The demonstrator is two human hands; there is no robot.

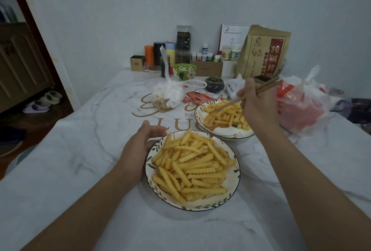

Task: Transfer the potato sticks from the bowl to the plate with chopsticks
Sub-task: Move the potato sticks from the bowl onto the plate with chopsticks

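Two leaf-patterned dishes hold crinkle-cut potato sticks. The near dish (236, 172) is piled with potato sticks (190, 168). My left hand (138, 146) rests against its left rim, fingers relaxed, thumb up. The far dish (230, 133) holds a smaller heap of sticks (226, 116). My right hand (255, 102) holds brown chopsticks (230, 104) above it. Their tips are down among the sticks at the heap's left side. I cannot tell whether a stick is pinched between the tips.
A clear bag of snacks (168, 96) and red sachets (198, 97) lie behind the dishes. A red-and-white plastic bag (301, 104) sits to the right. Jars, bottles, a green bowl (184, 71) and a brown paper bag (265, 53) line the wall. The table's left edge drops to the floor.
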